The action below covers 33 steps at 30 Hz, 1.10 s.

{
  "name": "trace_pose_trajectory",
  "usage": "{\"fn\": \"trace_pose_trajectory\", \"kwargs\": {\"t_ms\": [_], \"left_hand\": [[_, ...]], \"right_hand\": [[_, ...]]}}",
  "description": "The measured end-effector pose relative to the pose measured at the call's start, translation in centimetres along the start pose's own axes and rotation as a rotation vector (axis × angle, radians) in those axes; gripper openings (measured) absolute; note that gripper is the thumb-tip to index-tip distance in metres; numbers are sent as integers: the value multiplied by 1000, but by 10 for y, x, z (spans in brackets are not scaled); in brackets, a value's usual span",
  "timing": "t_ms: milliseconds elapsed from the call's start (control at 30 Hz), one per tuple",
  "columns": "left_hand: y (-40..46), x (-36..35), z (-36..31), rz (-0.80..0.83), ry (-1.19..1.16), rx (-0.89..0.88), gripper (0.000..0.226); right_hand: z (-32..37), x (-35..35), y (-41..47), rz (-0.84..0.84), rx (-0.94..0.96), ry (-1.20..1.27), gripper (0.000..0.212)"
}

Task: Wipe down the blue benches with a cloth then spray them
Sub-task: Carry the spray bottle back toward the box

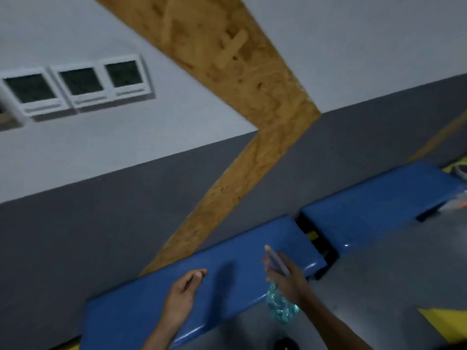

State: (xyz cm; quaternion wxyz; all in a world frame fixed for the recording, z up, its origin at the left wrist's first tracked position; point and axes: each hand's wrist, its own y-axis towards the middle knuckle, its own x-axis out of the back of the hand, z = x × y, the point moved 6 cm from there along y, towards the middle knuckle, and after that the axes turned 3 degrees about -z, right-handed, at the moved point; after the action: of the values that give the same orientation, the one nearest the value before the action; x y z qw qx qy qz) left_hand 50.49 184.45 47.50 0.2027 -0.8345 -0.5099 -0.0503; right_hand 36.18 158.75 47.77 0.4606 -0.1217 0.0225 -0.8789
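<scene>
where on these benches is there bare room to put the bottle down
The far bench shows a bare blue top from the gap between the benches to its right end. On the near bench, the stretch left of the left hand is bare. The part between that hand and the right hand gripping the spray bottle is tight.

Two benches end to end along the wall (101, 236), near bench (141, 306) left, far bench (379, 210) right, left hand (182, 296) and right hand (285, 276) over near surface, spray bottle (280, 306) in right hand at front edge, floor (379, 286) before them.
</scene>
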Motion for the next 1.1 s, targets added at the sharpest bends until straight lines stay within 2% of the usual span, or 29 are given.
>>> {"fn": "trace_pose_trajectory", "kwargs": {"t_ms": [167, 300, 433, 533, 567, 600, 733, 800, 867, 1100], "left_hand": [[33, -151, -79, 124, 47, -91, 19], [63, -318, -146, 252, 89, -183, 20], [62, -489, -230, 473, 122, -273, 20], [52, -598, -294, 646, 96, -308, 37], [51, -630, -313, 688, 106, -326, 46], [54, -659, -328, 715, 117, -341, 51], [77, -764, -373, 776, 221, -419, 59], [89, -814, -387, 842, 234, -416, 60], [102, -867, -404, 921, 226, -407, 58], [151, -1047, -484, 1171, 160, -473, 46]], "right_hand": [[-26, 162, 26, -151, -26, 135, 38], [-42, 298, 53, -242, 11, 172, 22], [-35, 419, 71, -256, -10, 142, 29], [-11, 504, 82, -262, 17, 90, 29], [-8, 530, 88, -259, 26, 66, 23], [-7, 554, 94, -251, 39, 35, 18], [-13, 646, 124, -286, 13, 3, 31], [-18, 688, 142, -322, 13, 27, 25], [-26, 732, 164, -367, 23, 48, 21], [-42, 897, 242, -487, -15, 57, 31]]}}
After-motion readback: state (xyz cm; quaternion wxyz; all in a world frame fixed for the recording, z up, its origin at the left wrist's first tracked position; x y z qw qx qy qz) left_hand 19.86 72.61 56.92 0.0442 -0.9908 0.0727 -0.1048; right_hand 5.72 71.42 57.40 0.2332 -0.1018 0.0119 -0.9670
